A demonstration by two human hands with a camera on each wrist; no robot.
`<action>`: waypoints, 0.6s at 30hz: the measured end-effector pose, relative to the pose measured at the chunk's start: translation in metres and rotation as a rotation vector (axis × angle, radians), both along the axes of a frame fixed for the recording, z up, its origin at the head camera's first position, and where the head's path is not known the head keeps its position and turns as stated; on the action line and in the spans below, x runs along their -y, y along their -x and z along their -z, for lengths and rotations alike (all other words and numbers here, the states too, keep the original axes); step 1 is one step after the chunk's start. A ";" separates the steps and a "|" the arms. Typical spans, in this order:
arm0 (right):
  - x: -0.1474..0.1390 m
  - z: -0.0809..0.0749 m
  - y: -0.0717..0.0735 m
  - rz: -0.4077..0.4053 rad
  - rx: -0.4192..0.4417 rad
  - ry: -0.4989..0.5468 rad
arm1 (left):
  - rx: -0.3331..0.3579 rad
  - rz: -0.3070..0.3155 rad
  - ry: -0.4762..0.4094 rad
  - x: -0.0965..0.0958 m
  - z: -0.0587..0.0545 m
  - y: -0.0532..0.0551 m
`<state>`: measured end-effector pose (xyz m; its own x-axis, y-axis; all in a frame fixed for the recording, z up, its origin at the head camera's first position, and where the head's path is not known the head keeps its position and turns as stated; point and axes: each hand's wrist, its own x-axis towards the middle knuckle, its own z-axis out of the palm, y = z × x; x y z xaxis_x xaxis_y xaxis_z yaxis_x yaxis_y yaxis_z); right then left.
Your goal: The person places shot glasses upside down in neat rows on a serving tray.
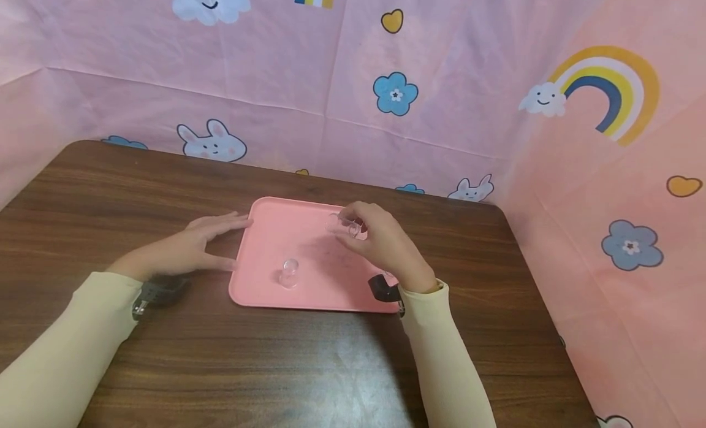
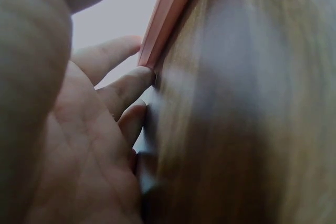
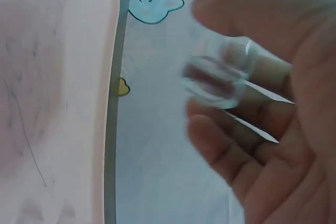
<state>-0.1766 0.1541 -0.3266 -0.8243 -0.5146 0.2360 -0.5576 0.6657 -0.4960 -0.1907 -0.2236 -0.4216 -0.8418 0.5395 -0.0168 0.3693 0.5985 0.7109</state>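
Observation:
A pink tray (image 1: 265,232) lies on the wooden table. My left hand (image 1: 190,247) is at its left side, fingers and thumb stretched out and spread, tips right at the rim. In the left wrist view, the fingertips (image 2: 139,74) meet the tray's edge (image 2: 163,19). Over the tray's far right part, my right hand (image 1: 380,235) holds a small clear cup (image 1: 354,230) between thumb and fingers; the same cup (image 3: 215,80) shows tilted in the right wrist view. Another clear cup (image 1: 332,222) is just left of those fingers. A third clear cup (image 1: 289,275) stands nearer the tray's front.
Dark wooden table (image 1: 248,366) surrounds the tray. A pink patterned cloth (image 1: 309,72) hangs behind the table and along its right side. Another clear piece (image 1: 389,278) shows partly beside the right wrist, near a black wrist device (image 1: 382,289).

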 end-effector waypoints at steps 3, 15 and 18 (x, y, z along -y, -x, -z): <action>0.005 0.001 -0.002 0.017 -0.027 0.038 | -0.002 -0.003 0.004 0.000 0.001 0.001; 0.009 0.007 0.002 -0.032 -0.094 -0.011 | -0.003 0.005 0.000 0.000 -0.001 0.000; 0.009 0.008 0.002 -0.026 -0.050 -0.002 | -0.020 0.018 -0.001 0.000 -0.002 0.000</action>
<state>-0.1788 0.1452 -0.3348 -0.7977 -0.5367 0.2752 -0.5990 0.6516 -0.4655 -0.1911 -0.2232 -0.4200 -0.8319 0.5550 0.0002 0.3942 0.5906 0.7041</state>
